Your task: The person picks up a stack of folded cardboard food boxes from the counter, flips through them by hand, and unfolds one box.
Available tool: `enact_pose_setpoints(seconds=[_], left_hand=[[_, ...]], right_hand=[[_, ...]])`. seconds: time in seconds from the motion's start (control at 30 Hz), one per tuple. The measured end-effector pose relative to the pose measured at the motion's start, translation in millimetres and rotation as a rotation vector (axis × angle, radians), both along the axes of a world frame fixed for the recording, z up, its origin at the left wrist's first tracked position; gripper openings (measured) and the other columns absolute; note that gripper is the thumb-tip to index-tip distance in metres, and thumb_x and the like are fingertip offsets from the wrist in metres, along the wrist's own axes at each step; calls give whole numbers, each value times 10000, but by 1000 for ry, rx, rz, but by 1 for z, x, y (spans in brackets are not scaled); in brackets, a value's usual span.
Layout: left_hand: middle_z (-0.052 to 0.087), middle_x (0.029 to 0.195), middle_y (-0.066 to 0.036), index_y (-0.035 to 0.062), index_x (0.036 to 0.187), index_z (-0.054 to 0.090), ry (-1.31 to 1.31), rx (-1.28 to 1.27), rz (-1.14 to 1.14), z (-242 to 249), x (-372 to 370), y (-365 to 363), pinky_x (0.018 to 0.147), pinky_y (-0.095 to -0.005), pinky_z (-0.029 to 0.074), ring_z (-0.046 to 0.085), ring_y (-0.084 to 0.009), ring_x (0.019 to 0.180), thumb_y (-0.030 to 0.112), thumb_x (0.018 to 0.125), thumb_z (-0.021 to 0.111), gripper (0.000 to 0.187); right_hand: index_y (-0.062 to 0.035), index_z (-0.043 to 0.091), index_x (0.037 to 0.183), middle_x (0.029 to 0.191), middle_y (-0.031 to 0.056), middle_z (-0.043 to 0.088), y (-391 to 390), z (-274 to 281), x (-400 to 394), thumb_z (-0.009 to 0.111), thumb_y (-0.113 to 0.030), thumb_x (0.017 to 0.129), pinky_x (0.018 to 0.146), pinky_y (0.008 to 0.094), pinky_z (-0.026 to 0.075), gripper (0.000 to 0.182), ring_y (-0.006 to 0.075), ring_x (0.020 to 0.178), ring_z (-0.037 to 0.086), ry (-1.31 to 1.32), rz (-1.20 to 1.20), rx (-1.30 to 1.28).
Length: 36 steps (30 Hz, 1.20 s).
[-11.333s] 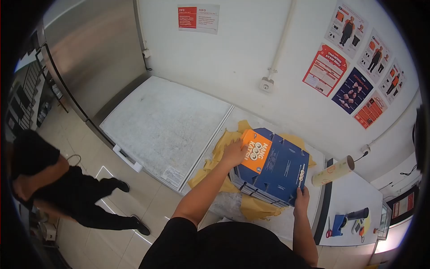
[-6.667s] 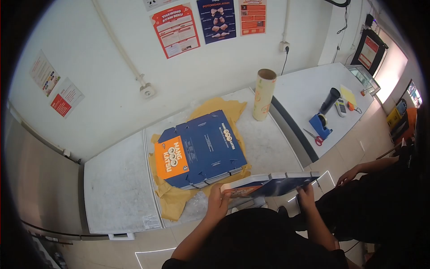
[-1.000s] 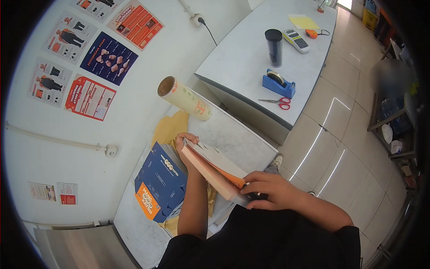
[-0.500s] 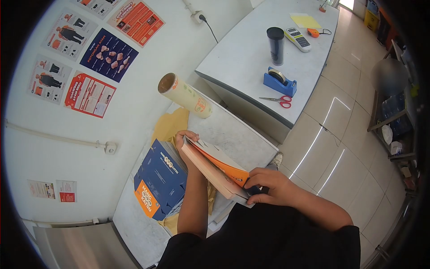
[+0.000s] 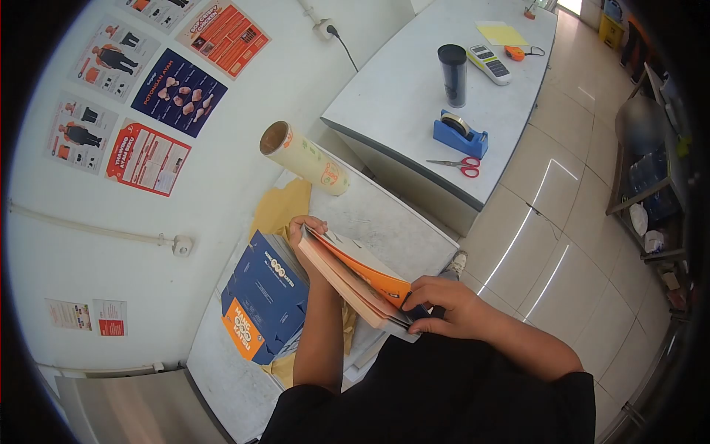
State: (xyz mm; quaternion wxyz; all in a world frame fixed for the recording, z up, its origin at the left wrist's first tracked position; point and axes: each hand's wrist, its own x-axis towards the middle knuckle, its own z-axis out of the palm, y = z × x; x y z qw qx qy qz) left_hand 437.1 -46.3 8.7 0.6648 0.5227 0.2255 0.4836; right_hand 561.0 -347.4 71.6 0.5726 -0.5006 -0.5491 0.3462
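Note:
A thick stack of flattened cardboard boxes [image 5: 347, 285], with orange and white print on the top sheets, is held tilted in front of my body. At its far upper-left end, my left hand [image 5: 305, 231] is closed around the edge. The fingers and thumb of my right hand [image 5: 447, 307] pinch the near right corner, where the top sheets spread apart from those beneath. Beside my left forearm lies another stack of flattened blue boxes [image 5: 270, 296] with an orange panel and "Mang Katsu" lettering. Under it is crumpled brown wrapping paper [image 5: 285, 206].
A large roll of plastic wrap [image 5: 307, 159] stands on the white table [image 5: 381, 218]. On the adjoining counter are a blue tape dispenser [image 5: 460, 135], red-handled scissors [image 5: 466, 166], a dark tumbler [image 5: 453, 78] and a card terminal [image 5: 489, 65]. Shelving [image 5: 651, 185] stands at right.
Both hands keep their hold on the stack, and it has barely moved. The sheets at the near right corner have shifted slightly under my right fingers.

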Motion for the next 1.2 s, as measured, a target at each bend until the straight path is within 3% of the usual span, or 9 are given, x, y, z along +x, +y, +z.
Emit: enact_pose_setpoints(seconds=[0.07,0.17,0.4,0.5,0.67,0.77,0.87,0.97,1.2], left_hand=[[550,744,-57,69,903,557,21,23,0,0,0,1,844,-374,510,545,-183,737,217,1016,495,196],[519,739,-51,79,896,514,90,64,19,5,3,-6,891,-377,445,499,-177,739,291,1105,364,334],[526,747,-58,71,905,503,41,70,-24,-3,1,0,886,-375,452,504,-181,744,293,1115,351,342],[527,746,-61,69,903,496,62,74,-15,-1,0,0,884,-371,453,504,-181,742,278,1114,353,330],[526,740,-61,66,900,489,123,134,20,0,1,-2,867,-365,458,502,-180,729,268,1110,364,317],[572,758,-54,63,946,541,-5,105,-63,-7,-4,7,839,-380,519,582,-180,763,118,949,586,71],[569,748,-56,65,938,540,10,80,-33,-8,-4,6,834,-376,514,583,-183,758,137,961,566,80],[523,725,-67,67,888,499,14,32,-3,-3,0,1,848,-363,458,507,-187,725,282,1109,360,338],[524,736,-74,65,876,503,-34,-15,-35,-2,0,1,842,-368,456,505,-194,723,300,1111,358,363]], right_hand=[[-80,661,1133,1109,95,658,-1,1,0,846,-172,845,841,367,532,355,275,1005,655,-5,-6,5],[-94,661,1218,1112,105,657,-2,-1,-3,823,-137,860,859,384,538,394,286,1021,660,14,-7,11],[-119,619,1380,1189,112,642,-6,6,-9,711,38,873,841,361,575,539,277,1003,676,-124,-70,73],[-110,658,1299,1204,115,635,-9,1,-10,668,79,854,811,357,587,483,269,990,681,-274,-91,96],[-93,688,1112,1182,106,638,-8,0,-13,692,35,851,798,368,583,290,274,971,684,-234,-60,110],[-88,683,1063,1169,101,642,-7,6,-11,762,-57,864,798,368,575,216,283,968,684,-227,-70,124],[-88,677,1040,1153,99,643,-6,2,-10,826,-161,849,804,374,564,253,294,970,681,-168,-55,112],[-89,675,1031,1139,95,644,-6,-2,-8,855,-206,830,810,379,557,295,300,978,678,-133,-40,65],[-80,711,1018,1134,112,665,-6,-5,-8,897,-212,790,819,366,568,323,289,982,692,-122,-50,45]])
